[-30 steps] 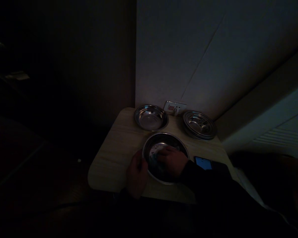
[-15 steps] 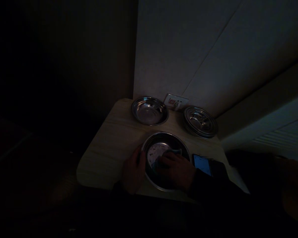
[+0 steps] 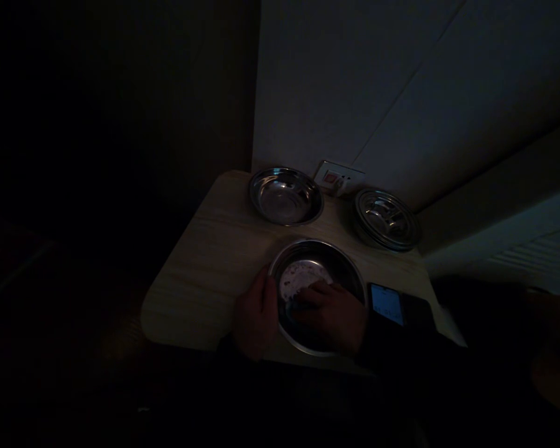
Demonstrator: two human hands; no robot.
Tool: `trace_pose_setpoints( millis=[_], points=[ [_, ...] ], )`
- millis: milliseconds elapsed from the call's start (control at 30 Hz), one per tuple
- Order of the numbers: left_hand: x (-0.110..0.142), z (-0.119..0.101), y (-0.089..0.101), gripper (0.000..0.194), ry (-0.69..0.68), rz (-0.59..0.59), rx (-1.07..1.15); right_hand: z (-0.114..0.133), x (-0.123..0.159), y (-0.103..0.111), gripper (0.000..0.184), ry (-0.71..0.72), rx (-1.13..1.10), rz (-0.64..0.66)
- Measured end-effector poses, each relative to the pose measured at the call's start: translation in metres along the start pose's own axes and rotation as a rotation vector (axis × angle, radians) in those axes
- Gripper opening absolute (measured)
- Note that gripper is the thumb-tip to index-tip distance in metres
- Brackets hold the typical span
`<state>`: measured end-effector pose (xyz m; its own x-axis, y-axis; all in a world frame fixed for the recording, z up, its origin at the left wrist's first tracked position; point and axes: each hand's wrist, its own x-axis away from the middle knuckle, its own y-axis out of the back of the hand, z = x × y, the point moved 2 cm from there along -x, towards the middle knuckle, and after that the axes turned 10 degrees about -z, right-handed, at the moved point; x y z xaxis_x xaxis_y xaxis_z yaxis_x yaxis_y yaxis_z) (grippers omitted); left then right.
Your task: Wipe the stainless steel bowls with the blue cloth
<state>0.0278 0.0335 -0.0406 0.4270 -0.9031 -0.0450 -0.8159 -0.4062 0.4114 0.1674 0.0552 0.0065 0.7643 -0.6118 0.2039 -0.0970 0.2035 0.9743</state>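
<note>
A round steel bowl [image 3: 303, 247] stands near the front of the table, with pale flecks or glints on its bottom. At its left side my left hand [image 3: 256, 314] is closed on the rim, thumb uppermost. My right hand [image 3: 331, 314] reaches into the bowl from the right, its fingers curled down over a dark bluish cloth [image 3: 297, 303] pressed to the bottom. Most of the cloth is hidden under the fingers, and the dim light blurs its edges.
Behind stands another steel bowl [image 3: 284, 198], with a stack of steel bowls [image 3: 388, 219] to its right. A lit phone [image 3: 386, 305] lies on the wooden table [image 3: 200, 280], right of the near bowl. A wall socket [image 3: 338, 177] with a plug sits behind the table.
My right hand has shifted slightly within the bowl, and the cloth's pale edge beyond the fingers no longer shows. My left hand stays at the rim. The view has shifted slightly.
</note>
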Motion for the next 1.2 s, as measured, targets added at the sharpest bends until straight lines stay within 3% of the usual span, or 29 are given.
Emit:
trace_pose_setpoints(
  millis=[167, 367, 533, 700, 867, 1033, 1200],
  points=[
    [0.001, -0.001, 0.0, 0.039, 0.016, 0.001, -0.024, 0.0, -0.016, 0.0, 0.024, -0.12, 0.063, -0.106],
    [0.001, 0.001, -0.001, 0.039, 0.01, -0.02, -0.026, 0.009, -0.009, 0.0, 0.021, -0.075, 0.072, -0.026],
    [0.001, 0.001, -0.002, 0.038, -0.027, -0.038, -0.034, 0.009, -0.015, 0.006, 0.024, -0.13, 0.112, -0.069],
    [0.002, 0.0, -0.001, 0.037, -0.025, -0.016, -0.057, 0.01, -0.013, 0.008, 0.02, -0.07, 0.075, 0.016],
    [0.003, -0.002, 0.0, 0.038, -0.036, -0.022, -0.04, 0.009, -0.015, 0.01, 0.024, -0.132, 0.108, -0.04],
    [0.002, -0.001, -0.002, 0.038, -0.027, 0.001, -0.037, 0.012, -0.011, 0.007, 0.022, -0.103, 0.082, 0.024],
    [0.003, -0.001, -0.001, 0.038, -0.038, -0.005, -0.022, 0.01, -0.014, 0.008, 0.023, -0.129, 0.117, -0.053]
  ],
)
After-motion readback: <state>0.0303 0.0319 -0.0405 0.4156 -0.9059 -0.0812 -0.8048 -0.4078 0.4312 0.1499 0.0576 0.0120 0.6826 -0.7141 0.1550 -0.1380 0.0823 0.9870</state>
